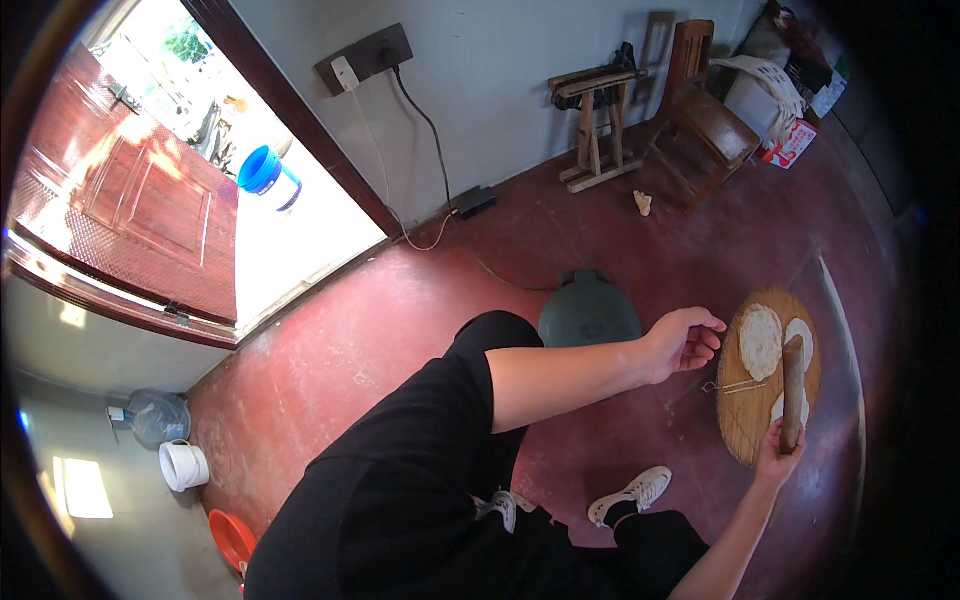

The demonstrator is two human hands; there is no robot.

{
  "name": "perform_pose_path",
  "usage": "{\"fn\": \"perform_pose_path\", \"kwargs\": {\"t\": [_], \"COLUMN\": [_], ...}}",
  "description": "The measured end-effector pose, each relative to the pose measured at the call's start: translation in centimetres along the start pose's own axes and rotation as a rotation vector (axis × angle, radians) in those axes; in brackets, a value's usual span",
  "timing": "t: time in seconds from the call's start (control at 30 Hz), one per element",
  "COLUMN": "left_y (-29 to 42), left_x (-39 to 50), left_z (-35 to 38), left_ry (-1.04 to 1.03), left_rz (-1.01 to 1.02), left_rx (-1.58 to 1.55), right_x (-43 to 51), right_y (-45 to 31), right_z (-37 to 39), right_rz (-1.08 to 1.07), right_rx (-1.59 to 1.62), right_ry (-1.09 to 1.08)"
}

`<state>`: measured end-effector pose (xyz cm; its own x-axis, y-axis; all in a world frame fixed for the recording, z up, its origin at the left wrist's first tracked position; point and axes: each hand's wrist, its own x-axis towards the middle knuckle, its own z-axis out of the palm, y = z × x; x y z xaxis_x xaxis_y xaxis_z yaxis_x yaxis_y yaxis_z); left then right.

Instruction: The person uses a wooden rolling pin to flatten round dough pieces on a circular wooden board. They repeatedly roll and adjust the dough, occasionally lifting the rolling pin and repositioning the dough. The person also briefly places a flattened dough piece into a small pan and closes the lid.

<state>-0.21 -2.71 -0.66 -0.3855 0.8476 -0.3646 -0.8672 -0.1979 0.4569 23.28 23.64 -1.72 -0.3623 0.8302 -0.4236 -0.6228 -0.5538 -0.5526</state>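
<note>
My right hand (pixel 780 454) grips the lower end of a wooden rolling pin (pixel 793 390), which lies over a round wooden board (pixel 739 431). Under and beside the pin are two pale discs of dough (pixel 802 337), partly covered by it. A larger flatbread or rolled dough round (pixel 760 342) lies on the board's upper left part. Below it rest thin sticks (pixel 742 388), like chopsticks, reaching over the board's left edge. Just left of the board, my left hand (pixel 686 345) hangs with loosely curled fingers and holds nothing.
A round dark green electric appliance (pixel 589 311) sits on the red floor, partly behind my left arm, its cord running to a wall socket strip (pixel 365 58). Beyond stand a wooden stool (pixel 596 120) and wooden chair (pixel 705 124). An open door (pixel 142 187) is at left.
</note>
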Motion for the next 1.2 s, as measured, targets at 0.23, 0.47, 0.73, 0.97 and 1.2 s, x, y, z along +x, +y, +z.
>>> {"fn": "perform_pose_path", "kwargs": {"t": [0.23, 0.47, 0.73, 0.97, 1.2], "left_y": [-0.4, -0.5, 0.0, -0.8, 0.3], "left_x": [1.0, 0.4, 1.0, 1.2, -2.0], "left_z": [-1.1, 0.2, -3.5, -1.4, 2.4], "left_ry": [0.076, 0.277, 0.559, 0.282, -0.449], "left_rz": [-0.032, 0.017, 0.039, 0.025, -0.097], "left_rx": [0.056, -0.003, -0.131, -0.005, -0.038], "right_x": [-1.0, -9.1, -14.0, -13.4, -9.7], "right_y": [2.8, 8.3, 12.3, 11.9, 9.9], "right_z": [0.3, 3.1, 3.9, 3.1, 2.3], "right_rz": [0.561, 0.886, 0.766, 0.555, 0.42], "right_rx": [0.108, -0.279, -1.14, -1.25, -0.85], "right_ry": [-0.415, -0.57, -0.809, -0.725, -0.385]}}
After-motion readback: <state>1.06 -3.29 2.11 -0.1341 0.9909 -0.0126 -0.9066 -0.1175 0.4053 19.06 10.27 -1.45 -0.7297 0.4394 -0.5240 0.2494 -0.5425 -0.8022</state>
